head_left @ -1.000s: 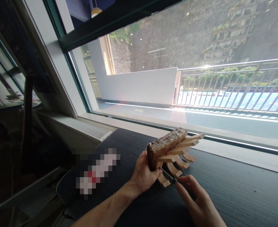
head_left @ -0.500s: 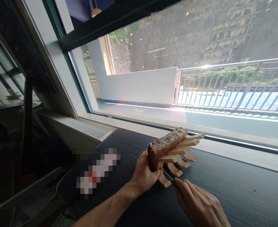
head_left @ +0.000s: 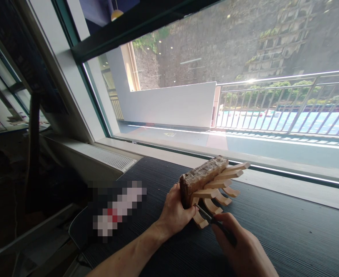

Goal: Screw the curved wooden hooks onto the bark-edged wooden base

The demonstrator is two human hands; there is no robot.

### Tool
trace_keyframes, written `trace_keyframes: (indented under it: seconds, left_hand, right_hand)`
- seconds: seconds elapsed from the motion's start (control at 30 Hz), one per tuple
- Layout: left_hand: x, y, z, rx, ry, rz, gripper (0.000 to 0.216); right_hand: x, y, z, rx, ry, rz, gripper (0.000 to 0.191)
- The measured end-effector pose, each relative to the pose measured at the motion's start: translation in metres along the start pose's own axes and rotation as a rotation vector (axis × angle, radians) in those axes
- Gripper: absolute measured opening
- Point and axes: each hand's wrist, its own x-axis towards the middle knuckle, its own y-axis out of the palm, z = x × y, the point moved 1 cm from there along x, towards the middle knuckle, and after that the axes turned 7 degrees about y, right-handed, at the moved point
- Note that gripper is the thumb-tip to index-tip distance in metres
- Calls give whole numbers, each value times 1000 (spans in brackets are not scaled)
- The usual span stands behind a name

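Note:
A bark-covered piece of wood (head_left: pixel 205 175) with several curved pale wooden prongs (head_left: pixel 212 206) along its side is tilted up over the dark table. My left hand (head_left: pixel 175 211) is closed around its near end, the thumb by the base of the nearest prong. In my right hand (head_left: pixel 241 240) is a screwdriver (head_left: pixel 226 231) with a dark handle and a thin metal shaft. That shaft points up and left, and its tip meets the wood close to my left thumb. The exact spot under the tip is too small to make out.
The dark ribbed table (head_left: pixel 287 231) stands against a large window. A blurred-out pale object with a red patch (head_left: pixel 120 209) lies on its left side. Beyond the table's left edge are a white vented radiator cover (head_left: pixel 106 156) and a dark cluttered area.
My right hand has turned and changed its grip, so more of the screwdriver handle shows. My left hand and the wooden piece have stayed in place.

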Motion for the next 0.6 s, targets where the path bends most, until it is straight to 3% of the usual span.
trace_keyframes:
  seconds: [0.13,0.27,0.37,0.6]
  left_hand:
    - [0,-1,-3,-7,-6,16,54]
    - [-1,0,-3,8,-8,9,54]
    - [-2,1,-1,13,-13,2,55]
    - [-2,2,-1,9,-3,3,55]
  right_hand:
    - [-4,-4,0,-292,-330,-132,23]
    - [-4,-2,-1,-374,-420,-135,32]
    - [-4,1,1,-252,-314,-109,26]
    - [0,3,5,164,123,83,19]
